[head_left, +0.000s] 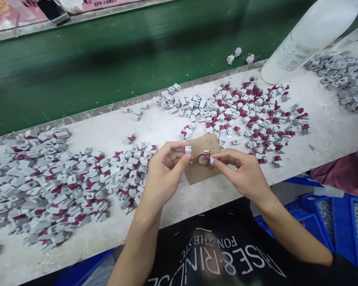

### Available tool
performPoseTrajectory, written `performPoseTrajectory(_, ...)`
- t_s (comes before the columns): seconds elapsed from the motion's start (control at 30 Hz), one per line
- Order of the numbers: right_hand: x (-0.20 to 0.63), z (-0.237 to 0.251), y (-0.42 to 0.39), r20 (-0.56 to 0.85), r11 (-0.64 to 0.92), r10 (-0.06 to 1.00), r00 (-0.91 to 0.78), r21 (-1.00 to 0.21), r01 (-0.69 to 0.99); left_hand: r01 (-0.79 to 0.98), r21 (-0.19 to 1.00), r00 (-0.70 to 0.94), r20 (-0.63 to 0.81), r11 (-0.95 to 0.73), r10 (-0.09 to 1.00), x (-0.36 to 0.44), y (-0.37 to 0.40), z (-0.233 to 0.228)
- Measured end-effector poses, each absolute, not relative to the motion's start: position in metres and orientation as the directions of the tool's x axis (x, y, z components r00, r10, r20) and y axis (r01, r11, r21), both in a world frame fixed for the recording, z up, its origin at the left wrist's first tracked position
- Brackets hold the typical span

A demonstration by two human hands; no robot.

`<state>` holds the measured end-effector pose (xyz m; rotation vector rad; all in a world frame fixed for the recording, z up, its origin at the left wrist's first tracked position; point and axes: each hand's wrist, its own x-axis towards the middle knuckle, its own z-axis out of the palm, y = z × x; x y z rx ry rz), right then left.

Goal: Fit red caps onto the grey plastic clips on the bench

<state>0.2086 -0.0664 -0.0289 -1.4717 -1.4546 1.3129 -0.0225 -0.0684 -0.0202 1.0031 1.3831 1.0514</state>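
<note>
My left hand (170, 167) pinches a small grey plastic block (187, 149) between thumb and fingers, above the left side of a brown cardboard piece (197, 174). My right hand (241, 169) pinches a second small block (212, 159), whose dark red part (207, 157) points left. That red part is over a small round dish (202, 159) with a red-brown rim, which rests on the cardboard. A small shiny metal piece (207, 151) lies at the dish's upper edge. The two hands are apart.
Grey and dark red blocks lie in a big heap (56, 186) at left and another spread (256, 107) at right. A white bottle (298, 51) and plain grey parts (346, 75) stand farther right. Beyond runs a green belt (107, 67); blue crates (340, 222) are below.
</note>
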Motion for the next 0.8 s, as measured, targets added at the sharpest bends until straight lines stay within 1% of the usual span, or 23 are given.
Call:
performPoseTrajectory(0.07, 0.209, -0.026, -0.065, -0.173, -0.141, 0.979, -0.105, -0.956, 0.256, 0.003, 0.967, -0.06, -0.255, 0.255, 0.965, -0.021, -0.067, -0.019)
performPoseTrajectory(0.13, 0.209, -0.021, -0.062, -0.153, -0.137, 0.985, -0.074, -0.973, 0.186, -0.011, 0.966, -0.038, -0.26, 0.26, 0.965, -0.019, -0.064, -0.016)
performPoseTrajectory(0.23, 0.209, -0.015, -0.056, -0.145, -0.142, 0.988, -0.044, -0.987, 0.069, -0.06, 0.965, 0.036, -0.255, 0.257, 0.966, -0.011, -0.058, -0.01)
performPoseTrajectory(0.33, 0.208, -0.012, -0.051, -0.146, -0.146, 0.988, -0.047, -0.989, -0.005, -0.133, 0.957, 0.102, -0.246, 0.259, 0.964, -0.003, -0.053, -0.006)
performPoseTrajectory(0.63, 0.208, -0.016, -0.048, -0.159, -0.163, 0.986, -0.056, -0.984, -0.078, -0.175, 0.954, 0.144, -0.22, 0.243, 0.965, 0.005, -0.05, -0.006)
performPoseTrajectory(0.8, 0.209, -0.017, -0.049, -0.165, -0.171, 0.984, -0.065, -0.98, -0.102, -0.16, 0.955, 0.149, -0.228, 0.251, 0.962, 0.007, -0.05, -0.006)
